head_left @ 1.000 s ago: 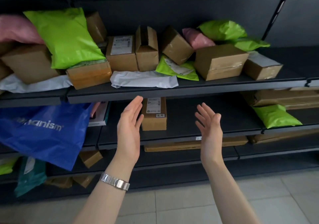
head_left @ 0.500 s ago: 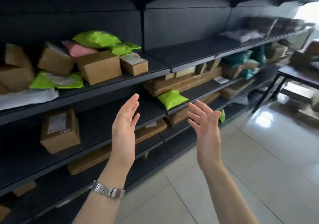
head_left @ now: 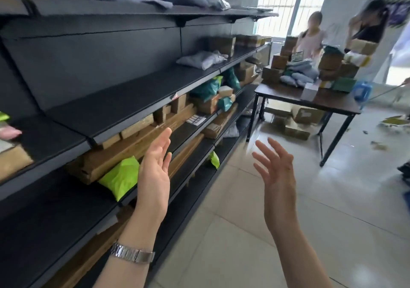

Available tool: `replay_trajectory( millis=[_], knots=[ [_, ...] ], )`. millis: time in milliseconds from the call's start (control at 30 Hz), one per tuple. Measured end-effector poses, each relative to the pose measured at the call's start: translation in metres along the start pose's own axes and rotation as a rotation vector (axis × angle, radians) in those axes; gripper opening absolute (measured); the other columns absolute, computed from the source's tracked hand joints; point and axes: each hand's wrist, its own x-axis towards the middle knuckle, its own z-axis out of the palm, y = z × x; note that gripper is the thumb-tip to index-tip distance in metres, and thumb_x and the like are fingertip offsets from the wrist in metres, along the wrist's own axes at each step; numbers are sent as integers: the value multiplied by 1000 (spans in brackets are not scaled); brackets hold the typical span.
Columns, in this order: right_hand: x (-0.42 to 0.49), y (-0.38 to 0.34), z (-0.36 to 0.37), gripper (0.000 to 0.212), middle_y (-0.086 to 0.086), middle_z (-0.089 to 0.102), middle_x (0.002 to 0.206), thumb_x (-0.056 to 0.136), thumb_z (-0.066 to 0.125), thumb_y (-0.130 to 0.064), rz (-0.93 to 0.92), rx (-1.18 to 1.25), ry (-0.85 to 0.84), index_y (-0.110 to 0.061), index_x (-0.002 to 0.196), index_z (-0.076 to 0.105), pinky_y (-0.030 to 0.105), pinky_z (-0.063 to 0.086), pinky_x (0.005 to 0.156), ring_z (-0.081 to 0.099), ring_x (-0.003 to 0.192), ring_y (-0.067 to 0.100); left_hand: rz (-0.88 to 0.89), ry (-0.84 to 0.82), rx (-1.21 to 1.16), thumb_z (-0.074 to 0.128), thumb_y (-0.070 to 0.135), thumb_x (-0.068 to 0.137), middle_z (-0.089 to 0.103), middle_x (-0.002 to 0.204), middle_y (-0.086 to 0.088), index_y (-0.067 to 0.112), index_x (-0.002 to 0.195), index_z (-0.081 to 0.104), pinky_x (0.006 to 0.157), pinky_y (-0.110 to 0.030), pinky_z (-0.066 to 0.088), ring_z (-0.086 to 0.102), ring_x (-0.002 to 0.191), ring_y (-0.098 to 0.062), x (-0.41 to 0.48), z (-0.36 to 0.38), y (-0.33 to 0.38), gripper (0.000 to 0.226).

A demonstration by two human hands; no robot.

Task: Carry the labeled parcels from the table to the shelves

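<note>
My left hand (head_left: 155, 172) and my right hand (head_left: 276, 171) are raised in front of me, palms facing each other, fingers spread, both empty. A steel watch sits on my left wrist. Dark shelves (head_left: 124, 101) run along my left, holding cardboard boxes, a lime green mailer (head_left: 121, 176) and teal bags. Far ahead on the right stands a dark table (head_left: 286, 93) piled with parcels (head_left: 332, 66): brown boxes, grey mailers and a green box.
Two people (head_left: 310, 37) stand behind the table. More boxes (head_left: 297, 119) lie on the floor under it. A blue bag (head_left: 361, 90) hangs at the table's right end. Scraps litter the tiled floor (head_left: 288, 221) at far right.
My view has swung right, from facing the shelves to looking down the aisle at the table. Both hands stay raised, apart and empty.
</note>
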Motion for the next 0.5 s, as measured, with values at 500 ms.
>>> replay_trajectory(
  millis=[500],
  knots=[
    [265,36,-97,53,-7,70,131,93,25,-62,-107,-54,372,-39,123,62,36,49,104,69,116,9,-113,-303,-64,27,18,107,60,150,13,41,121,70,126,-37,30,50,142,0,243,212,-119,50]
  ],
)
